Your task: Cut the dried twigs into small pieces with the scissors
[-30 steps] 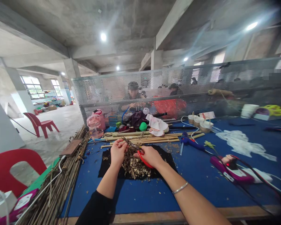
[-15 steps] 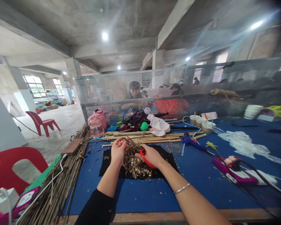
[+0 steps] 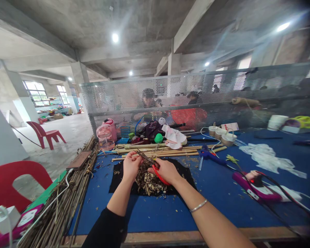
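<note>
My right hand point(image 3: 164, 170) is closed around red-handled scissors point(image 3: 155, 168), whose blades point up and left toward my left hand. My left hand point(image 3: 130, 166) pinches a thin dark twig point(image 3: 140, 153) at the blade tips. Both hands hover over a heap of chopped brown twig bits point(image 3: 150, 181) lying on a black cloth point(image 3: 119, 181) spread on the blue table point(image 3: 150, 215).
Long bamboo sticks point(image 3: 165, 150) lie behind the cloth. A bundle of thin twigs point(image 3: 64, 203) runs along the left edge. A blue glue gun point(image 3: 209, 156), a purple tool with cables point(image 3: 255, 187), white rag point(image 3: 268, 156), small cups point(image 3: 222, 135) and a pink jug point(image 3: 105, 136) stand around. People sit beyond the mesh screen point(image 3: 196, 93).
My hands stay in the same place over the heap; the scissors and twig shift only slightly. The view has moved a little.
</note>
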A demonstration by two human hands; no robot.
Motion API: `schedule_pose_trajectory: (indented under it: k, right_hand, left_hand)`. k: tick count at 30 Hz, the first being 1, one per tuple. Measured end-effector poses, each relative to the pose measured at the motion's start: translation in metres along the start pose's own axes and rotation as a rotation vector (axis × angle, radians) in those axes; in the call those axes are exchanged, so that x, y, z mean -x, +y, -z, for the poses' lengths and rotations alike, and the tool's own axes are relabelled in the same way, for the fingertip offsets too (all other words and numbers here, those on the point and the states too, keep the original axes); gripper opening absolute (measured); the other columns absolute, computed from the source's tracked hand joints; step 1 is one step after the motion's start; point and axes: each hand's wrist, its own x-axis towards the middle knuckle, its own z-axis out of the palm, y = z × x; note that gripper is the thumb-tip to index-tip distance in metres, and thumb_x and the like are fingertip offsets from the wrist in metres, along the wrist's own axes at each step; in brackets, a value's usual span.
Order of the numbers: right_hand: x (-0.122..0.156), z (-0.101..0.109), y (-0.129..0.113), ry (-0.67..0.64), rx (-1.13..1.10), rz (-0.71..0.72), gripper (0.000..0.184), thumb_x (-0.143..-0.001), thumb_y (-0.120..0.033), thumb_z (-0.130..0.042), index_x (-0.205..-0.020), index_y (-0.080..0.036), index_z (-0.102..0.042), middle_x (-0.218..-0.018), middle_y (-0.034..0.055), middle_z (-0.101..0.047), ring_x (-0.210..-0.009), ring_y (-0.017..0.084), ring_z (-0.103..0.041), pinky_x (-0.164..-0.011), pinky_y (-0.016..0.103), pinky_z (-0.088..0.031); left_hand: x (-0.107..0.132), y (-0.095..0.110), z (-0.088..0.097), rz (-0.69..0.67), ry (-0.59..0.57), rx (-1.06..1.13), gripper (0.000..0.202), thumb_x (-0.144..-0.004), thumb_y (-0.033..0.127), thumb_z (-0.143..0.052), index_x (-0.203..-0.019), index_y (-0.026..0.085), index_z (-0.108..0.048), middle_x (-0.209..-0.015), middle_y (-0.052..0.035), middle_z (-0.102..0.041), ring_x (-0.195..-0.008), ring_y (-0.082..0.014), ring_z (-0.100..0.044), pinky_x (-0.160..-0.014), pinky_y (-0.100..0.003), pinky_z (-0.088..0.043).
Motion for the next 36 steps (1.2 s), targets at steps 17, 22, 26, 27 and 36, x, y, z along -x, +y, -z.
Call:
schedule_pose_trajectory:
  k: [17,22,26,27,36]
  right_hand:
    - [-0.003,0.016,0.026,-0.094,-0.102,0.069,0.042,-0.076,-0.060,-0.049,-0.067,-0.020,-0.055,-0.064,0.0008,-0.058,-0.058,0.014,-0.050,-0.053,0.023,-0.031]
    - [-0.006,0.020,0.042,-0.056,-0.271,0.105,0.043,-0.078,-0.059,-0.044,-0.063,-0.018,-0.047,-0.056,-0.0028,-0.046,-0.052,0.011,-0.040,-0.049,0.021,-0.028]
    - [-0.010,0.020,0.051,0.068,-0.314,0.040,0.041,-0.078,-0.057,-0.045,-0.066,-0.018,-0.050,-0.060,-0.0005,-0.051,-0.057,0.013,-0.045,-0.052,0.022,-0.031]
    - [-0.011,0.020,0.052,0.086,-0.312,0.028,0.040,-0.078,-0.056,-0.046,-0.067,-0.018,-0.052,-0.061,0.0001,-0.053,-0.058,0.014,-0.047,-0.053,0.022,-0.032]
    - [-0.014,0.020,0.057,0.213,-0.233,-0.041,0.035,-0.078,-0.053,-0.046,-0.068,-0.020,-0.055,-0.061,0.0019,-0.058,-0.059,0.016,-0.053,-0.053,0.023,-0.035]
  left_hand:
    - [-0.014,0.006,0.038,-0.009,-0.055,-0.567,0.014,-0.057,0.028,-0.073,-0.066,0.017,-0.067,-0.062,-0.0053,-0.066,-0.062,-0.0180,-0.061,-0.056,-0.024,-0.042]
    - [-0.014,0.001,0.046,-0.148,-0.064,-0.818,0.023,-0.057,0.034,-0.074,-0.075,0.019,-0.073,-0.081,-0.0094,-0.071,-0.082,-0.0249,-0.063,-0.075,-0.030,-0.044]
    - [-0.006,0.000,0.032,-0.114,-0.275,-1.107,0.031,-0.062,0.034,-0.070,-0.088,0.018,-0.072,-0.092,-0.0080,-0.070,-0.086,-0.0227,-0.063,-0.079,-0.029,-0.044]
    - [-0.005,0.001,0.029,-0.114,-0.283,-1.140,0.025,-0.065,0.031,-0.068,-0.086,0.018,-0.072,-0.090,-0.0068,-0.071,-0.085,-0.0214,-0.063,-0.080,-0.028,-0.044]
    - [-0.009,-0.002,0.025,-0.153,-0.168,-0.875,0.023,-0.070,0.020,-0.063,-0.092,0.014,-0.068,-0.084,-0.0063,-0.070,-0.075,-0.0169,-0.063,-0.073,-0.028,-0.047]
